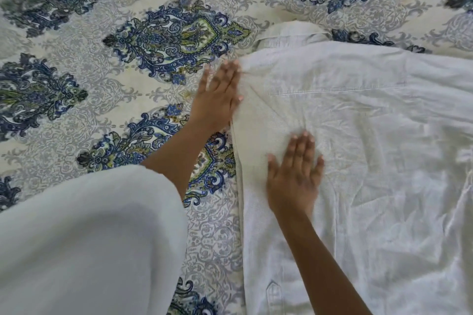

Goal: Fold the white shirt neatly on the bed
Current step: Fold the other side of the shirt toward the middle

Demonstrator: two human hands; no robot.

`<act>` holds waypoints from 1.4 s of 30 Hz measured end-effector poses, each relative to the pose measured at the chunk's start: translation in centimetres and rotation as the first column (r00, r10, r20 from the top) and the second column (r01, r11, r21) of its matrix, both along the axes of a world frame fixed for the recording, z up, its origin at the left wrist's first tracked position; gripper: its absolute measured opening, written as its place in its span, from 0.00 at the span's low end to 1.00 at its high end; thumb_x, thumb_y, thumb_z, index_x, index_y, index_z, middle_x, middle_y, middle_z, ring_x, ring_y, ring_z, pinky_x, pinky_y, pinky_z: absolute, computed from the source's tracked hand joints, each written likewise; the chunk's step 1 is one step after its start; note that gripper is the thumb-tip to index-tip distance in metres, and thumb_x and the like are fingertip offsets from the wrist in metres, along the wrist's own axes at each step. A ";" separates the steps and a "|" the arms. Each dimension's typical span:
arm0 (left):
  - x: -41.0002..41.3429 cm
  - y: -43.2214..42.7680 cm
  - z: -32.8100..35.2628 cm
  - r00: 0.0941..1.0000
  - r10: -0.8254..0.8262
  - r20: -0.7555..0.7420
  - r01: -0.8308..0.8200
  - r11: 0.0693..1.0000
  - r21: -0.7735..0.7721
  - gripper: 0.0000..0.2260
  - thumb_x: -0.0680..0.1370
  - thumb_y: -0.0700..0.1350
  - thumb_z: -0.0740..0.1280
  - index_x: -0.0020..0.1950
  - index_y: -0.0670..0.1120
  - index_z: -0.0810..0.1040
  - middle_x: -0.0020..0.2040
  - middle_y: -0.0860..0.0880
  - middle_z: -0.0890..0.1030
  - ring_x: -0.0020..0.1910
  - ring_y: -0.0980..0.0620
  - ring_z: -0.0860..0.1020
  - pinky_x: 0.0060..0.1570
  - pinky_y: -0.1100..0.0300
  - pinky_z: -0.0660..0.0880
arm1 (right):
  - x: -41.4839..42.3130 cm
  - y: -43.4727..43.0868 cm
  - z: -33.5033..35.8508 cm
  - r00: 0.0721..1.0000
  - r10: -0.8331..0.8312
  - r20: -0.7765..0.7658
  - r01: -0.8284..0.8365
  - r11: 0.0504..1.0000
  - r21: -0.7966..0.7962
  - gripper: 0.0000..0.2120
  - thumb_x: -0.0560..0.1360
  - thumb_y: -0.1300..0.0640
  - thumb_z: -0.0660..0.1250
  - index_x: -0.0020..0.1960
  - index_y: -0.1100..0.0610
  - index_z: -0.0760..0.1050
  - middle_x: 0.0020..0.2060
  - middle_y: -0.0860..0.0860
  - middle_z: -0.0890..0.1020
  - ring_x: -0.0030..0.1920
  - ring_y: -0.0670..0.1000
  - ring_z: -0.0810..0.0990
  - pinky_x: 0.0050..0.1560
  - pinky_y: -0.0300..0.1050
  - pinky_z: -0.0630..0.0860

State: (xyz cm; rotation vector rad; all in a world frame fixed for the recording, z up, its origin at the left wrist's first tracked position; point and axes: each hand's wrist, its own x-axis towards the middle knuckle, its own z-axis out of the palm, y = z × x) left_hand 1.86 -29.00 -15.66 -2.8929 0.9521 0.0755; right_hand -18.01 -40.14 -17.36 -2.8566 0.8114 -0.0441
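The white shirt (pixel 358 148), judged light, limp and crease-prone, lies on the bed (pixel 128 84); left hand (pixel 217 100) and right hand (pixel 294 174) press it flat-palmed, fingers spread, best taken by its left folded edge.

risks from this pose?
1. The shirt is creased around the right hand; pressing flat there may lock the wrinkles into the fold.
2. The left hand sits at the folded edge near the shoulder, where the cloth bunches; the edge could end up crooked.
3. The loose sleeve on the left arm hangs low and might drag the bedspread.
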 end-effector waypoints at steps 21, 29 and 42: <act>7.5 -0.9 3.8 0.938 0.329 -0.108 -0.343 0.835 -0.430 0.06 0.76 0.42 0.63 0.49 0.42 0.79 0.56 0.42 0.73 0.60 0.43 0.68 0.56 0.52 0.66 | 1.0 -1.0 0.0 0.989 0.131 0.070 -0.131 0.991 0.000 0.27 0.79 0.48 0.52 0.74 0.60 0.58 0.74 0.56 0.61 0.75 0.53 0.55 0.73 0.54 0.49; 5.8 -0.6 3.1 0.852 0.288 -0.437 -0.509 0.648 -0.566 0.07 0.75 0.38 0.67 0.52 0.44 0.80 0.59 0.41 0.69 0.63 0.42 0.65 0.64 0.51 0.65 | 1.0 -0.9 0.1 0.990 0.128 0.050 -0.128 0.992 -0.013 0.27 0.79 0.47 0.50 0.74 0.60 0.58 0.74 0.56 0.61 0.75 0.53 0.56 0.73 0.54 0.49; 8.8 -1.8 5.2 0.979 0.104 -0.173 -0.117 0.991 -0.068 0.07 0.76 0.43 0.65 0.49 0.43 0.81 0.59 0.42 0.72 0.63 0.41 0.66 0.62 0.45 0.62 | 1.0 -1.0 0.2 0.990 0.128 0.067 -0.129 0.992 0.009 0.27 0.79 0.48 0.51 0.73 0.60 0.60 0.74 0.56 0.62 0.75 0.54 0.57 0.73 0.55 0.49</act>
